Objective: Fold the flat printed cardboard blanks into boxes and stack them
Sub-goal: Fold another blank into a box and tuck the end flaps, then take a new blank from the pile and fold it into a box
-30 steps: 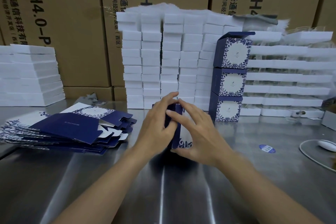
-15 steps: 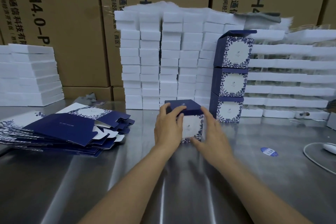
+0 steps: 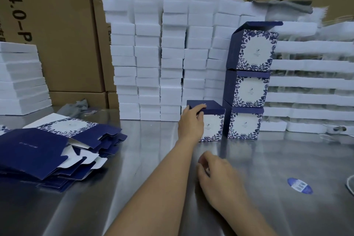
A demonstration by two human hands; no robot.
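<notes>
The left hand (image 3: 191, 120) grips the lid edge of a folded box (image 3: 213, 126), which stands on the steel bench (image 3: 268, 168) just left of the three-box stack (image 3: 249, 82). The right hand (image 3: 218, 178) hovers nearer than that stack, fingers loosely curled and holding nothing. The flat blanks (image 3: 38, 149) lie well to the stack's left.

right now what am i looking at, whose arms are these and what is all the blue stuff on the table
This is no machine: a person wears a camera on the head, so the one picture looks down at their own arms. The left hand holds a folded box by its top, standing on the metal table beside a stack of three boxes. The right hand hovers over the table, loosely curled, holding nothing. On the left lies a pile of flat blanks not yet folded. Behind are white foam blocks and brown cartons.
</notes>
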